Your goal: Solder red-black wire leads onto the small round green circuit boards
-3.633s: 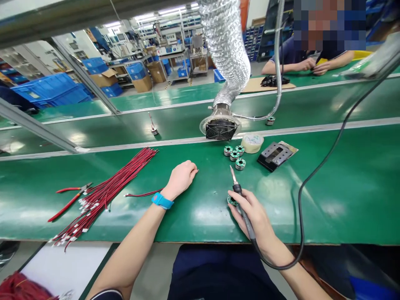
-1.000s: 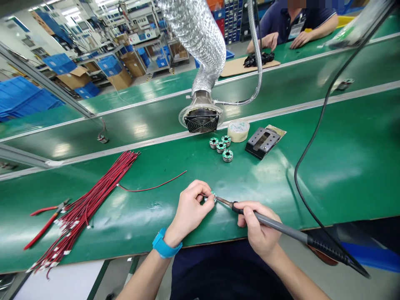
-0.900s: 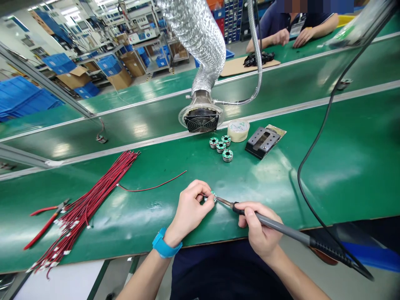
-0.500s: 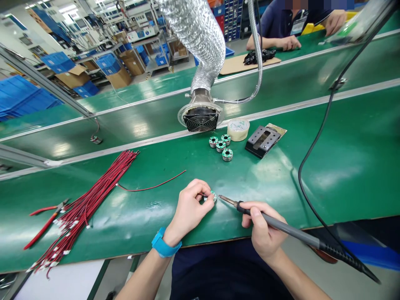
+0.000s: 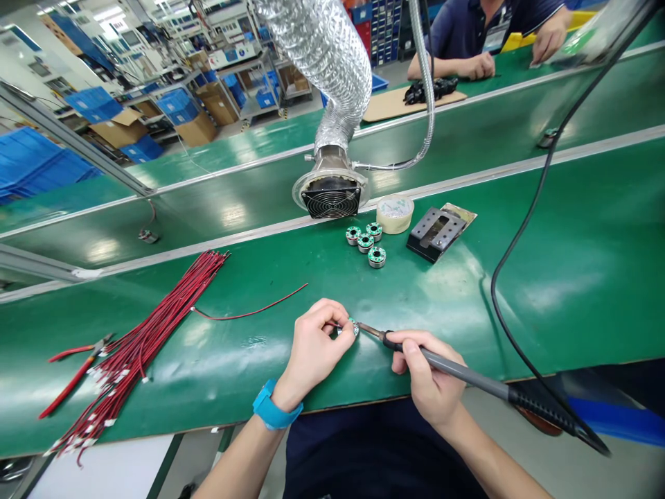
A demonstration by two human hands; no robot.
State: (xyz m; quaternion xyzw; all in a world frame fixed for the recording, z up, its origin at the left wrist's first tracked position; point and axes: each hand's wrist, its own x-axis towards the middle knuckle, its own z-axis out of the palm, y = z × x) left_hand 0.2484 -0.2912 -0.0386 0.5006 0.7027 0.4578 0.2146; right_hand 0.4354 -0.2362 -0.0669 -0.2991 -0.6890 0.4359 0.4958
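Centre frame: left hand (image 5: 316, 344) pinches a small round part (image 5: 355, 328); right hand (image 5: 432, 384) grips a soldering iron (image 5: 467, 375), tip at its edge. Work looks mid-joint. Four similar parts (image 5: 377, 263), upper centre: finished or not, can't tell. Red wires (image 5: 163, 322) lie bundled, left.
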